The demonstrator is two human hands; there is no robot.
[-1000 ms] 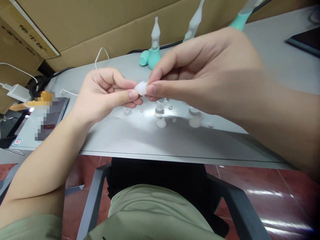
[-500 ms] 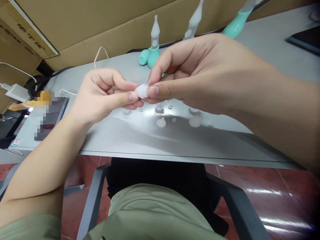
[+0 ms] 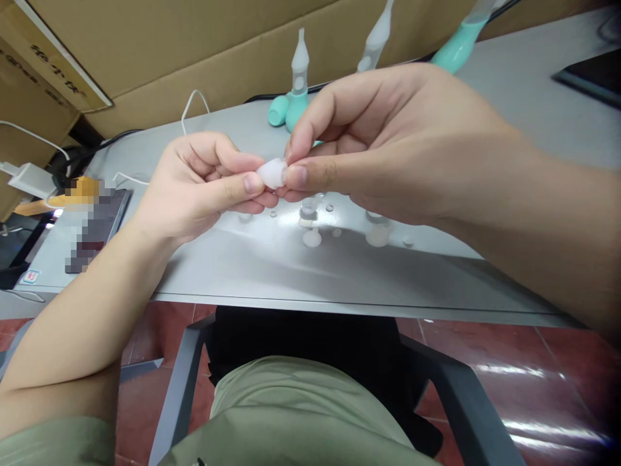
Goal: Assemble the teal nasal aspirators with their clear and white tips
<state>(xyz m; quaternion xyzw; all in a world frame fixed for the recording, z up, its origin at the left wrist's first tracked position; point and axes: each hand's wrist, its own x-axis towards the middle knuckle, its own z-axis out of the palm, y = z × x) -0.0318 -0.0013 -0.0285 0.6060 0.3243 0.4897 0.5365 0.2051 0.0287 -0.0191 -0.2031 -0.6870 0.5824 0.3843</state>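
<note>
Between my two hands, above the desk, is a small white translucent nozzle tip (image 3: 272,173). My left hand (image 3: 204,184) pinches its narrow end between thumb and forefinger. At its wide end, the thumb and fingertips of my right hand (image 3: 369,142) are closed on the rim; whether a second small part sits there is hidden. Below the hands, several small clear and white parts lie on the desk, among them a clear round piece (image 3: 308,208), a white flat disc (image 3: 312,237) and a larger pale disc (image 3: 378,235).
A teal nasal aspirator (image 3: 297,113) with a white tip stands behind my hands. Another white tip (image 3: 381,32) and a teal bulb (image 3: 458,48) are further right. A phone-like dark slab (image 3: 104,226) lies left. Cardboard (image 3: 218,45) backs the grey desk (image 3: 233,272).
Both hands still hold the nozzle tip. The left fingertips have shifted slightly left, and a bit more of the tip shows between the hands.
</note>
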